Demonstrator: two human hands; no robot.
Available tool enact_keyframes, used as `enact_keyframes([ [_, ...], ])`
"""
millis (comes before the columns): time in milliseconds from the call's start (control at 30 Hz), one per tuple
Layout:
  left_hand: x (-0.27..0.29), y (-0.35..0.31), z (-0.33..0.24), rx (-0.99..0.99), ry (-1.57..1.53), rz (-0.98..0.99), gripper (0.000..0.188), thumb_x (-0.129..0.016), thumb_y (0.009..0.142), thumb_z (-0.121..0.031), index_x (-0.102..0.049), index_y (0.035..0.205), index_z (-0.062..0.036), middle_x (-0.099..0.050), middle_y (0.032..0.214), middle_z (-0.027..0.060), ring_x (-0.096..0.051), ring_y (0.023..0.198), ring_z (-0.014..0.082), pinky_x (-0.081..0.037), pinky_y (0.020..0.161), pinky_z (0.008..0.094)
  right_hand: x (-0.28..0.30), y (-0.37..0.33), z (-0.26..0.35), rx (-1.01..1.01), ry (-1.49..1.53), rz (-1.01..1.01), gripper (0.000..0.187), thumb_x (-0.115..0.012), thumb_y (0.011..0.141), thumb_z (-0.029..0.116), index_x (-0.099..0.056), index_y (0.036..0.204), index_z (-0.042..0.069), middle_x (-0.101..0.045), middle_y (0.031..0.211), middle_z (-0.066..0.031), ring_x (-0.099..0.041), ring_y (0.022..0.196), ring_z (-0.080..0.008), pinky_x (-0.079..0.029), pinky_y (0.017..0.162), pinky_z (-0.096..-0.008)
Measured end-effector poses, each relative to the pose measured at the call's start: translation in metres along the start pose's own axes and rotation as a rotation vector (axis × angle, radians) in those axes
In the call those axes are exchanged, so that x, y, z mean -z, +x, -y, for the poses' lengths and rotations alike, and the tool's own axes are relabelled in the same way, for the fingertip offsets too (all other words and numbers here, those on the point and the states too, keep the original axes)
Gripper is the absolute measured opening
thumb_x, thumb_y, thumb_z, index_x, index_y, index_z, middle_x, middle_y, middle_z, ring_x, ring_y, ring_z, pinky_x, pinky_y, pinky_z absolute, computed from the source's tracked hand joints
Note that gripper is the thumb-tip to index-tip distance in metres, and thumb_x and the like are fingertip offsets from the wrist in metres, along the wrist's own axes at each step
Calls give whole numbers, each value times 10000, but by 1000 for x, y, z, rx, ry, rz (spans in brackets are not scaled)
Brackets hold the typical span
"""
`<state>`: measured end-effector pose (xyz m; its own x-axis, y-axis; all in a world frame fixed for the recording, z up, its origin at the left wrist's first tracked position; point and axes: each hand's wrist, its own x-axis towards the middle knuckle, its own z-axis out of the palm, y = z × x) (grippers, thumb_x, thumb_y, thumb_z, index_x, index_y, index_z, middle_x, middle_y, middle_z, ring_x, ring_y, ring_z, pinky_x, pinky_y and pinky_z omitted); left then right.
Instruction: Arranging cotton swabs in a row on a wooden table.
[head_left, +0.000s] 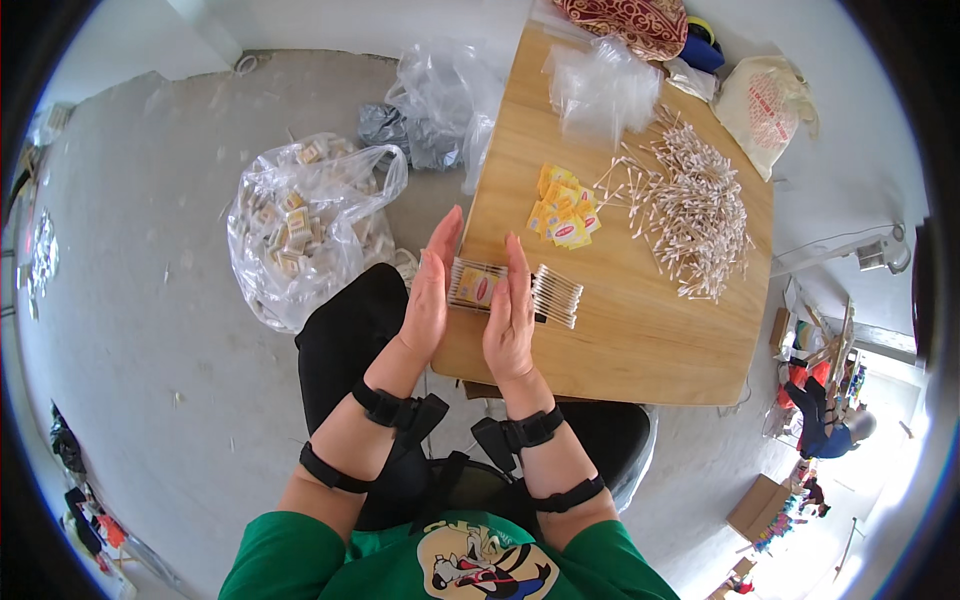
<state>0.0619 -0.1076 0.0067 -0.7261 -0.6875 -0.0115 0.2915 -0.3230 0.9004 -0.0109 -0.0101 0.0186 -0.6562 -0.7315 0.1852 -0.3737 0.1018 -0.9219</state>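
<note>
Head view: Flat palms (511, 322) flank a swab pack (478, 288) at the table's edge

A person in a green T-shirt (330, 560), black straps (536, 428) on both forearms, reaches to the left edge of a wooden table (640, 345). The left hand (427, 300) and the right hand stand on edge, palms facing, fingers straight and together, with only a narrow gap between them. In that gap lies the pack, white swabs with a yellow card on top; whether the palms press on it cannot be told.

Taking the pack as the dial's center, a loose row of swabs (558, 297) lies at 3 o'clock, just beyond the right hand. Yellow cards (566, 208) overlap between 1 and 2 o'clock, and a large heap of swabs (705, 205) spreads past 2. Clear plastic sleeves (605, 88) lie at 1 o'clock, a cream cloth bag (762, 105) farther out at 2.

On the floor (150, 300), between 9 and 10 o'clock, a clear plastic bag (345, 268) bulges with small packs (298, 232) — more crumpled plastic (440, 95) sits near 11. Near 4 o'clock, well apart, another person (822, 425) in dark clothing is seen in the background.
</note>
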Motion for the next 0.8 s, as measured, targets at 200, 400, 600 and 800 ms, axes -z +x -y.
enact_keyframes([
  [200, 1, 1, -1, -18, -38, -52, 755, -210, 1040, -566, -220, 1532, 6, -226, 1604, 131, -170, 1499, 258, -113, 1218, 380, 5, -1, 3, -80, 51, 10, 509, -331, 992, -42, -275, 1498, -44, -325, 1551, -175, -309, 1447, -283, -243, 1184, -384],
  [400, -4, 3, -6, -105, -87, -57, 730, -181, 1037, -562, -256, 1520, -20, -264, 1589, 145, -209, 1489, 265, -139, 1225, 394, 21, -26, 7, -64, -152, -12, 587, -347, 927, -144, -262, 1499, -46, -322, 1549, -179, -302, 1453, -287, -221, 1198, -389],
  [600, -12, 3, -8, 14, -181, -41, 732, -187, 1034, -563, -248, 1521, -20, -262, 1586, 159, -206, 1490, 262, -135, 1230, 390, 11, -23, 23, -41, 106, -11, 667, -343, 877, -176, -209, 1516, -38, -252, 1578, -172, -269, 1463, -279, -197, 1206, -413],
  [800, -11, 5, -1, 0, -186, -31, 733, -187, 1031, -567, -258, 1516, -21, -277, 1578, 154, -219, 1483, 247, -138, 1229, 377, -7, -13, 7, -234, 340, 24, 745, -325, 823, -209, -187, 1528, -11, -218, 1596, -133, -208, 1483, -240, -155, 1215, -381],
])
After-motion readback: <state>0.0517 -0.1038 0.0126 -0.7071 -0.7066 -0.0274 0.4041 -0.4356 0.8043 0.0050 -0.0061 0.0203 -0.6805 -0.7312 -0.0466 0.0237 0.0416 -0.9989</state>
